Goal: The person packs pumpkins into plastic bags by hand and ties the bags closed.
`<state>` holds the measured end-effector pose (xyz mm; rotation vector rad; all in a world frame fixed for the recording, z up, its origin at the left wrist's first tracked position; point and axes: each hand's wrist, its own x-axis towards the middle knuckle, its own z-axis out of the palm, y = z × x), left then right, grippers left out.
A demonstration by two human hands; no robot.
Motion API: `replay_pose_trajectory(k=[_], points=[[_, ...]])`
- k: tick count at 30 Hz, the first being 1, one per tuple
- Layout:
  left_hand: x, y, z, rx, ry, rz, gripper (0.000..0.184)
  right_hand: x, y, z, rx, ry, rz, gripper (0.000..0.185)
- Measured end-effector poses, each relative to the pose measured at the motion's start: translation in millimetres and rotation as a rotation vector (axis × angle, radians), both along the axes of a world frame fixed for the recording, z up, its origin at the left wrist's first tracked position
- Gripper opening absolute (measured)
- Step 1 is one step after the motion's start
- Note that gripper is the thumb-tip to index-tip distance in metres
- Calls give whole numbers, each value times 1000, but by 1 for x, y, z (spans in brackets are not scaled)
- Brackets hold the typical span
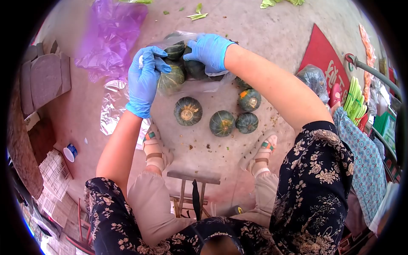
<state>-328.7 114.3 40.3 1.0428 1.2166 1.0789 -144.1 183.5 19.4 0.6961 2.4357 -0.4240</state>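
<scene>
A clear plastic bag [208,86] with several dark green squashes [172,79] in it lies on the floor in front of me. My left hand [146,78], in a blue glove, is closed at the bag's left side, its fingertips beside the squashes. At the upper right of the bag, my right hand [208,52], also gloved, curls its fingers over the film next to a squash [194,69]. Its fingertips are partly hidden. Outside the bag sit a striped squash [188,111], a round one [222,123], a smaller one [247,123] and an orange-patched one [249,100].
A purple plastic bag [111,40] and a silvery sheet [114,106] lie to the left. Between my feet stands a small wooden stool [193,177]. On the right are a red sign [316,53], green stalks [355,101] and a patterned cloth [361,140].
</scene>
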Motion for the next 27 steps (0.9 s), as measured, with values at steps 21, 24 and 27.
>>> replay_pose_trajectory(k=[21, 24, 27], points=[[18, -27, 17, -323, -49, -112, 37, 14, -23, -13, 34, -158, -785, 61], [21, -26, 20, -309, -26, -98, 37, 8, -23, -19, 20, -156, -880, 58], [22, -28, 21, -301, -24, -126, 37, 11, -12, -23, -19, -106, -798, 47]])
